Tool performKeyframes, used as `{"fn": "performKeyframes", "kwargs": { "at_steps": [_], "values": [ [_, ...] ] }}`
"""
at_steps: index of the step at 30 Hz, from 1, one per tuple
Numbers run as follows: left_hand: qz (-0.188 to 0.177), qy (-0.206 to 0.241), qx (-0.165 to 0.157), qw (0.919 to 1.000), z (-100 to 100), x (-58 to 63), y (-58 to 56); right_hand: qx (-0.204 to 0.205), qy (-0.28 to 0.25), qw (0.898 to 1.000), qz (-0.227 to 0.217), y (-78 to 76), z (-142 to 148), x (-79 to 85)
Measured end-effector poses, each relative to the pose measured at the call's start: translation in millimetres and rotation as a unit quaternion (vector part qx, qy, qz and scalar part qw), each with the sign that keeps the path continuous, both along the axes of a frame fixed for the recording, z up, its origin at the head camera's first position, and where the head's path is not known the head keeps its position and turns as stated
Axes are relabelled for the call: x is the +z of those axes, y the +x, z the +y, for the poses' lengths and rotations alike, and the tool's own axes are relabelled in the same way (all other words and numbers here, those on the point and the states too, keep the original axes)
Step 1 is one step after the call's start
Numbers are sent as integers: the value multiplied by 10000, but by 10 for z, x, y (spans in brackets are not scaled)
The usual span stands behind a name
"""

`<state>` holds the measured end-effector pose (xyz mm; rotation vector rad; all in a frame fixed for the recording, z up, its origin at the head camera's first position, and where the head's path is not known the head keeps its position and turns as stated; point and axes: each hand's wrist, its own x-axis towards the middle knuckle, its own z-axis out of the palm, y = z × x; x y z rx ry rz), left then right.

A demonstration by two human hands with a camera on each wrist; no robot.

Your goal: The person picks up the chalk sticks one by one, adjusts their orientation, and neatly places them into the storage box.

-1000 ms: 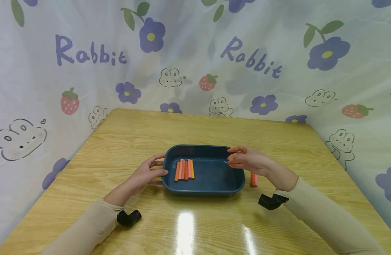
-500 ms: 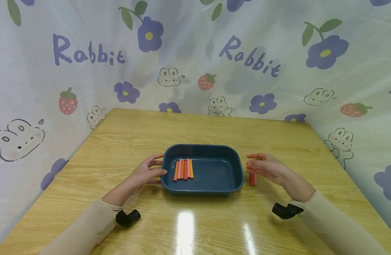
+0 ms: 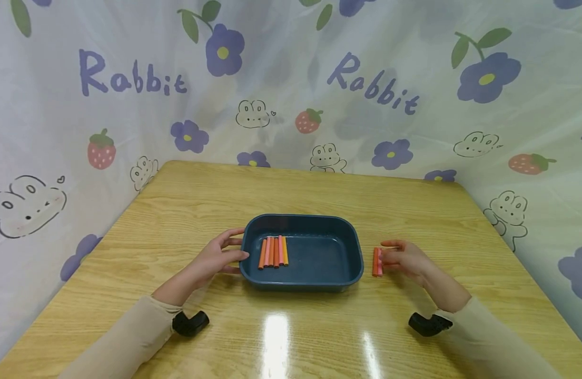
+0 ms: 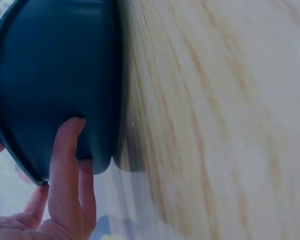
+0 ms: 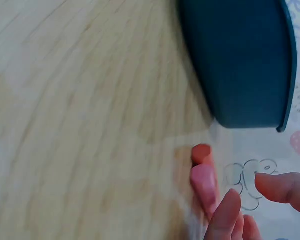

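A dark blue rectangular tray (image 3: pixel 319 263) stands mid-table. My left hand (image 3: pixel 217 258) holds its left end, thumb over the rim and fingers against the outer wall, as the left wrist view shows. Inside, at the left, several crayon-like sticks (image 3: pixel 273 252) in orange, pink and yellow lie side by side. Just right of the tray, an orange stick (image 3: pixel 375 261) and a pink stick (image 3: pixel 380 271) lie together on the table. Around the pink one's right side comes my right hand (image 3: pixel 406 259); in the right wrist view its fingers are spread apart, one fingertip right at the pink stick (image 5: pixel 204 181).
The light wooden table (image 3: pixel 215 205) has a glossy top with light reflections near the front. A white curtain (image 3: pixel 281 68) printed with rabbits, flowers and strawberries encloses its back and sides. Black wrist mounts (image 3: pixel 190 323) sit at both cuffs.
My right hand has moved from over the tray's right end out to the right and down to the two sticks on the table. The left hand and tray stay put.
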<state>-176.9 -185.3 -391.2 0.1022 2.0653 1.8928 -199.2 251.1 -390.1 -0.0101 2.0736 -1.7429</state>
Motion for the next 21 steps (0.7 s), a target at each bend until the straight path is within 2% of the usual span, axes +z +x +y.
{"fn": "performKeyframes", "kwargs": {
  "at_steps": [6, 14, 21],
  "values": [
    [-10, 5, 8, 10000, -5, 0, 0, -196, 181, 9996, -17, -23, 29, -77],
    [63, 41, -49, 10000, -9, 28, 12, 28, 729, 9973, 78, -44, 1, -94],
    [73, 101, -97, 9999, -17, 30, 25, 169, 977, 9950, 137, -22, -12, -71]
  ]
}}
